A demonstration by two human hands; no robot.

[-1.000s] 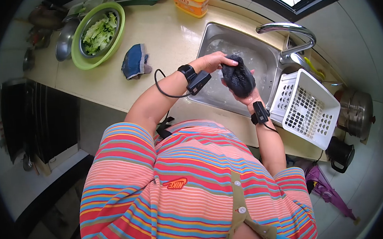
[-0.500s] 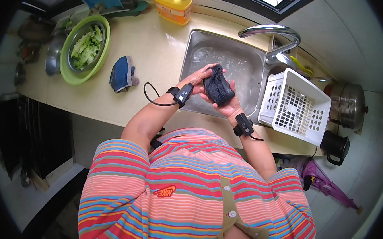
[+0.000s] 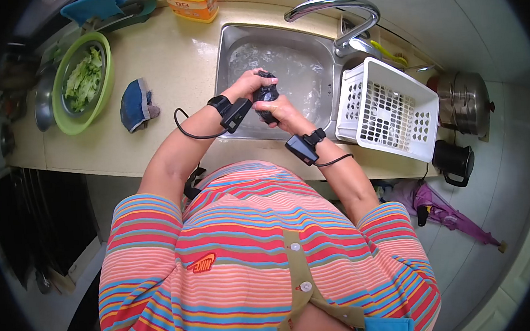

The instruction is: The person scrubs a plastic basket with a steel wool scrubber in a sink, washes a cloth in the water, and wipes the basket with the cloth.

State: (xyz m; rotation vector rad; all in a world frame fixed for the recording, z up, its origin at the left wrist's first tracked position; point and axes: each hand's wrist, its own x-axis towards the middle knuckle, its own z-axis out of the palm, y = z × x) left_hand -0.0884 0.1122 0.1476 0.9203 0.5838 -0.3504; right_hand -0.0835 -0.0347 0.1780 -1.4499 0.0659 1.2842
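Over the near part of the stainless steel sink (image 3: 330,56), both hands grip a crumpled, wet-looking dark cloth (image 3: 266,94). My left hand (image 3: 246,85) is wrapped round its upper end. My right hand (image 3: 281,110) closes on its lower end, and a little of the cloth sticks out below the fingers. The cloth is bunched into a narrow roll between the two fists. Water with some foam lies in the basin beneath them.
A white plastic basket (image 3: 367,130) stands right of the sink, under the chrome faucet (image 3: 342,1). Left on the counter are a blue-grey cloth (image 3: 135,107) and a green basin (image 3: 109,84) holding leafy vegetables (image 3: 84,80). A yellow bottle (image 3: 195,5) stands behind.
Both hands have closed tightly round the dark cloth, which was spread more openly across them before. The whole view has shifted, so the counter things appear further left and higher.
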